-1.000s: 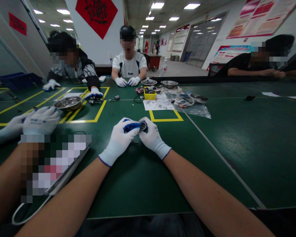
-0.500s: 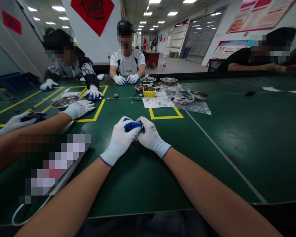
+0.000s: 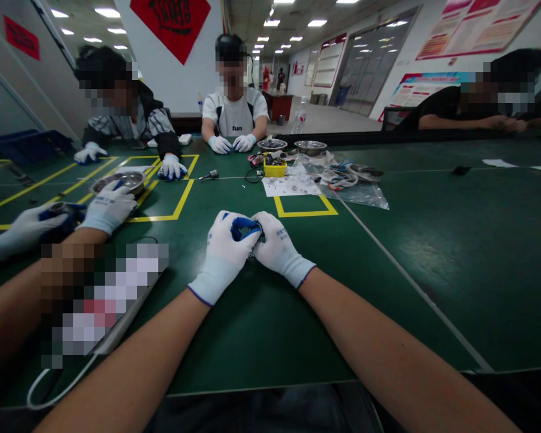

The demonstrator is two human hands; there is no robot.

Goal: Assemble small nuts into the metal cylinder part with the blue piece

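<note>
Green table [image 3: 297, 343] fills the lower frame; at centre, left hand [image 3: 228, 243] and right hand [image 3: 277, 246] curl partly closed around a mostly hidden dark part [image 3: 259, 230], presumably steadying it from both sides; tiny metal bits [image 3: 251, 255] lie just below.

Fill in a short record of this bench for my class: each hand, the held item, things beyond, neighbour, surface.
Left hand: gloved, fingers closed on a small dark part
Right hand: gloved, gripping the same part
Held item: mostly hidden by gloves
Beyond: yellow box, white paper, clear plastic bag
Neighbour: co-worker's gloved hand near metal bowl
Surface: green table
</note>
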